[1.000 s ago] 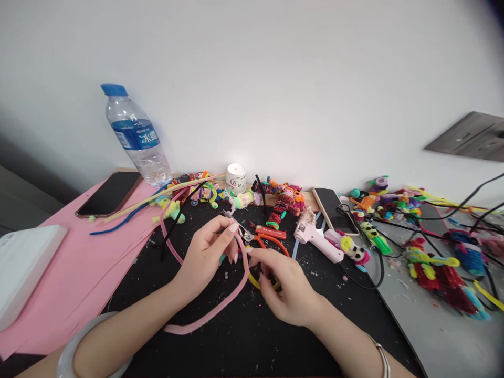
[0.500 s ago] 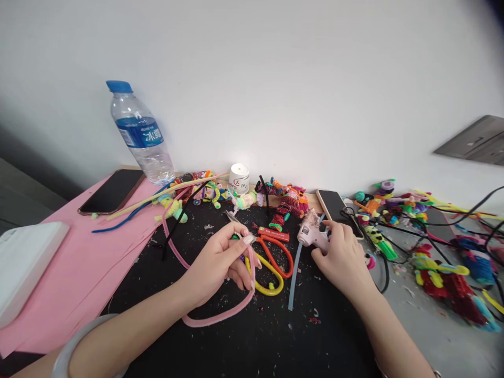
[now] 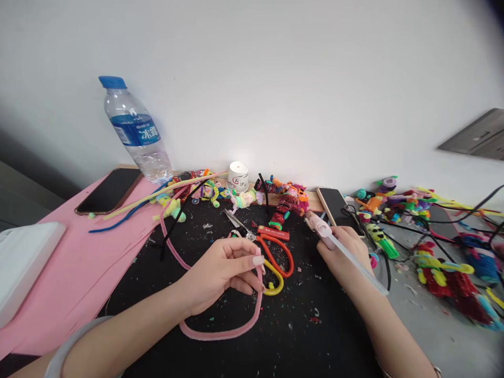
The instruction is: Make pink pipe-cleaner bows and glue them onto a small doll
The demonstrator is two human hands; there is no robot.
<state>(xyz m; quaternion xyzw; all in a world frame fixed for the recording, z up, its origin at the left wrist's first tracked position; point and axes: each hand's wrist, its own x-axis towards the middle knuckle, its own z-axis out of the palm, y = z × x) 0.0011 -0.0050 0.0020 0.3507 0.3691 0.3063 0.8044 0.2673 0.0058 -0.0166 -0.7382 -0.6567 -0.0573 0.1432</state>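
Note:
My left hand [image 3: 222, 270] is closed, pinching the end of a long pink pipe cleaner [image 3: 220, 331] that loops across the black mat [image 3: 275, 336]. My right hand [image 3: 344, 257] is wrapped round a pale pink glue gun [image 3: 319, 228], with a clear glue stick [image 3: 358, 265] poking back over my wrist. The gun's nozzle points away, toward the wall. Between my hands lie orange-handled scissors [image 3: 275, 247] and a yellow-handled pair [image 3: 273, 281].
A water bottle [image 3: 134, 134] and a dark phone [image 3: 108, 191] sit at the back left on pink paper [image 3: 71, 262]. A small white cup [image 3: 237, 176], a second phone [image 3: 336, 205], several pipe-cleaner figures [image 3: 285, 202] and black cables [image 3: 433, 220] crowd the back and right. A white box [image 3: 23, 262] is at far left.
My right hand left the pipe cleaner, reached right to the glue gun, and now has it lifted with the glue stick over my wrist. My left hand kept the pipe cleaner and sank slightly.

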